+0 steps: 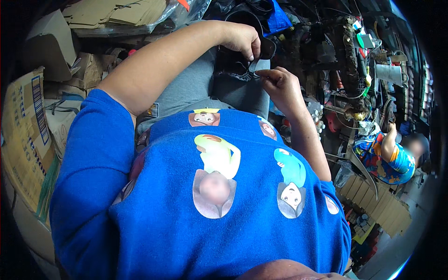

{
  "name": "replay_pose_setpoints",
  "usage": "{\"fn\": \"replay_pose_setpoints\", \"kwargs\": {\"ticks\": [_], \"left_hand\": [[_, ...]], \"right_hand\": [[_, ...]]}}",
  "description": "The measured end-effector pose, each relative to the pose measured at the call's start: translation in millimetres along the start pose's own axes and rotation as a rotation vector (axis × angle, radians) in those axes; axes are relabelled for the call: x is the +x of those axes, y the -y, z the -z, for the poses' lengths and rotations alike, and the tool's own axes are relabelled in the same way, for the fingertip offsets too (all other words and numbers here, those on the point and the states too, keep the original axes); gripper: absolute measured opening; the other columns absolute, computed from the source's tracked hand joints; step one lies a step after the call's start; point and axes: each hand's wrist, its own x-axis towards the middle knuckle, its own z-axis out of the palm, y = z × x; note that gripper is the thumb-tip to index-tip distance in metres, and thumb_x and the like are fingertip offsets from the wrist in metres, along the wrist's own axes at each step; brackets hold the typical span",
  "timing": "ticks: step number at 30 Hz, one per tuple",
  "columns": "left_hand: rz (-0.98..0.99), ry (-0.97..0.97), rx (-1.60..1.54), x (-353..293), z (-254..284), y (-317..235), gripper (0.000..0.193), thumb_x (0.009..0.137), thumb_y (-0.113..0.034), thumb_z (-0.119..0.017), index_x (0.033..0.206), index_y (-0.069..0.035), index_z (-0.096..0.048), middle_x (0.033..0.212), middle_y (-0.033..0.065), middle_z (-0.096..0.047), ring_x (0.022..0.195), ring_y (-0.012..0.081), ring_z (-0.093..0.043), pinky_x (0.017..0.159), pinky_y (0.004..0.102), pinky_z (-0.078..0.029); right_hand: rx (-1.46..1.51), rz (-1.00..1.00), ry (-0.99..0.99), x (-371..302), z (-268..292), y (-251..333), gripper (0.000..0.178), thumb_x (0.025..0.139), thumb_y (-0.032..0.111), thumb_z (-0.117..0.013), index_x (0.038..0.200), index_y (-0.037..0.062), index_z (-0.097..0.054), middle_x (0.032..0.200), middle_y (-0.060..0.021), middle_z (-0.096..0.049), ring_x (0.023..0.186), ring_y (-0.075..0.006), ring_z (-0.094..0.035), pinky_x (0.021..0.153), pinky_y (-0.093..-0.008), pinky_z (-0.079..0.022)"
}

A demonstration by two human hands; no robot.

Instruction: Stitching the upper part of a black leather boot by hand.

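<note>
Sitting near me, the person wears a wide blue shirt (pixel 163 233) with cartoon figures, and below it grey trousers (pixel 186 86). At the left side leans a cardboard carton (pixel 25 140); at the right, farther away, is another person (pixel 396 161). Left hand (pixel 252 57) and right hand (pixel 258 73) both have fingertips closed, pinching a small dark frayed strip (pixel 243 75); its material I cannot tell. The strip lies over the lap, directly between the fingertips, probably so that the legs give support from underneath.
</note>
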Motion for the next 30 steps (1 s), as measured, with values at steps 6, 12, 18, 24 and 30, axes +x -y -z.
{"fn": "replay_pose_setpoints", "kwargs": {"ticks": [6, 12, 18, 24, 30], "left_hand": [[0.034, -0.024, 0.070, 9, -4, -1, 0.023, 0.074, -0.012, -0.072, 0.095, -0.004, -0.070, 0.088, 0.0074, -0.070, 0.085, 0.0174, -0.064, 0.079, 0.0317, -0.049], [-0.055, 0.066, -0.022, 4, 2, 7, 0.032, 0.067, -0.006, -0.075, 0.098, 0.001, -0.067, 0.093, 0.0111, -0.067, 0.086, 0.0196, -0.063, 0.080, 0.0311, -0.049], [-0.033, -0.009, 0.021, 2, -3, 8, 0.040, 0.062, -0.005, -0.078, 0.101, -0.001, -0.066, 0.093, 0.0111, -0.064, 0.092, 0.0228, -0.062, 0.082, 0.0319, -0.049], [-0.110, -0.369, 0.295, -17, -22, 0, 0.039, 0.064, -0.008, -0.077, 0.101, -0.006, -0.064, 0.108, 0.0107, -0.056, 0.097, 0.0281, -0.060, 0.082, 0.0367, -0.049], [-0.064, -0.423, 0.463, -105, -13, 19, 0.020, 0.074, -0.014, -0.070, 0.087, -0.003, -0.060, 0.095, 0.0119, -0.054, 0.091, 0.0296, -0.058, 0.078, 0.0385, -0.047]], "right_hand": [[0.045, -0.031, -0.066, 0, -7, -6, 0.021, 0.077, 0.006, -0.065, 0.096, 0.0073, -0.071, 0.082, -0.0148, -0.063, 0.072, -0.0257, -0.064, 0.067, -0.0337, -0.050], [0.357, -0.041, 0.076, 15, -10, -42, 0.022, 0.082, 0.003, -0.064, 0.101, 0.0098, -0.072, 0.088, -0.0052, -0.058, 0.081, -0.0144, -0.057, 0.073, -0.0263, -0.046], [0.603, -0.040, 0.192, 23, -14, -54, 0.021, 0.083, 0.003, -0.065, 0.102, 0.0063, -0.070, 0.090, -0.0018, -0.056, 0.084, -0.0102, -0.054, 0.077, -0.0233, -0.044], [0.372, 0.034, -0.006, 21, -22, -32, 0.014, 0.077, 0.004, -0.071, 0.091, 0.0055, -0.071, 0.082, -0.0023, -0.055, 0.073, -0.0113, -0.054, 0.067, -0.0255, -0.045], [0.391, 0.074, -0.019, 7, -20, -33, 0.021, 0.078, 0.003, -0.067, 0.097, 0.0103, -0.072, 0.078, -0.0035, -0.053, 0.072, -0.0142, -0.054, 0.067, -0.0275, -0.045]]}}
